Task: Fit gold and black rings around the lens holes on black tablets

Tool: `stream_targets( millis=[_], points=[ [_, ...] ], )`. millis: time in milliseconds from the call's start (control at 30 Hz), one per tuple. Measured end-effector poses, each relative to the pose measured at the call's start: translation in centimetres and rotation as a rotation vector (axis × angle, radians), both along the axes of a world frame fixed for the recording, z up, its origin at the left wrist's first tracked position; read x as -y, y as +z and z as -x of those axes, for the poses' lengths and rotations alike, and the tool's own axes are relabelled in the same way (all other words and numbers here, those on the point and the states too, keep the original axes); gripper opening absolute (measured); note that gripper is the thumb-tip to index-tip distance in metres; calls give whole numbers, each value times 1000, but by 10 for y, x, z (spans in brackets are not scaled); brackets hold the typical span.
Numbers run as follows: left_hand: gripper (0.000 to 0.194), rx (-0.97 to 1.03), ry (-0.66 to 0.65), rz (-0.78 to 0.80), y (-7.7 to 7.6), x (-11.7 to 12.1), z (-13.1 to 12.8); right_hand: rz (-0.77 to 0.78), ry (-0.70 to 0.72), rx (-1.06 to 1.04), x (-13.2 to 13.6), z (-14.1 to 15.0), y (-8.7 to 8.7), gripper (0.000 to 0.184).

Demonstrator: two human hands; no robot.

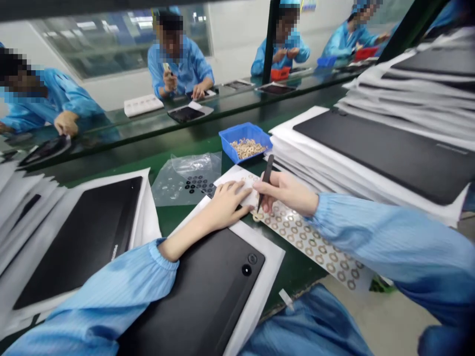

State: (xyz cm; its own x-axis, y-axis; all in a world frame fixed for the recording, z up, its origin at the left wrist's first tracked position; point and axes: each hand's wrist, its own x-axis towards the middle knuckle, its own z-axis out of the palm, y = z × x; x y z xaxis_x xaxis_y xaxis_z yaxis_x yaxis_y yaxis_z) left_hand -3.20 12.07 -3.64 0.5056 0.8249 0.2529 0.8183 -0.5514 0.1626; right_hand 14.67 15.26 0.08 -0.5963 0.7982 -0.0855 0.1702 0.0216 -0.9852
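I keep the left hand (226, 205) flat, fingers together, apparently pinning a white sheet (233, 179) steady, so the right hand (285, 193) can work — it's clamped on black tweezers (266, 178), tips down past the sheet's edge. A backing strip of tan rings (308, 242) runs lower right, with green bench mat (285, 267) free beside it; farther up, a blue tray (245, 132) sits within reach

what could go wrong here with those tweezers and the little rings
The black tweezers in the right hand point down right beside the left hand, so a slip might prick it or nick the sheet of rings. The left forearm rests on a black panel, which could get smudged or scuffed.
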Motion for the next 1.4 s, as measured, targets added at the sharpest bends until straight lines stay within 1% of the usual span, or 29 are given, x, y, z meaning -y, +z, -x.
stream_targets(
  millis=[67, 100, 133, 233, 300, 367, 433, 500, 567, 733, 1400],
  points=[
    [35, 64, -1, -1, 4, 5, 1, 130, 182, 6, 24, -2, -3, 40],
    [31, 97, -2, -4, 7, 12, 2, 191, 241, 1, 34, -2, -8, 40],
    [28, 126, -2, -10, 10, 21, 3, 239, 270, -10, 42, -2, -14, 40],
    [19, 227, -21, 6, 19, 62, 8, 293, 239, -60, 54, 1, -33, 39],
    [18, 320, -73, 68, 20, 92, 12, 278, 209, -65, 54, 2, -39, 37],
    [21, 304, -161, 119, 18, 113, 16, 258, 189, -43, 54, 2, -39, 34],
    [26, 219, -248, 147, 16, 123, 19, 246, 179, -25, 53, 1, -37, 32],
    [29, 155, -292, 169, 14, 124, 20, 240, 170, -16, 54, 0, -35, 32],
    [30, 135, -288, 183, 15, 121, 19, 239, 160, -12, 55, 0, -35, 33],
    [29, 129, -281, 178, 16, 119, 18, 235, 149, -16, 56, 1, -36, 37],
    [30, 131, -280, 180, 16, 119, 18, 175, 120, 15, 58, -1, -35, 31]
  ],
)
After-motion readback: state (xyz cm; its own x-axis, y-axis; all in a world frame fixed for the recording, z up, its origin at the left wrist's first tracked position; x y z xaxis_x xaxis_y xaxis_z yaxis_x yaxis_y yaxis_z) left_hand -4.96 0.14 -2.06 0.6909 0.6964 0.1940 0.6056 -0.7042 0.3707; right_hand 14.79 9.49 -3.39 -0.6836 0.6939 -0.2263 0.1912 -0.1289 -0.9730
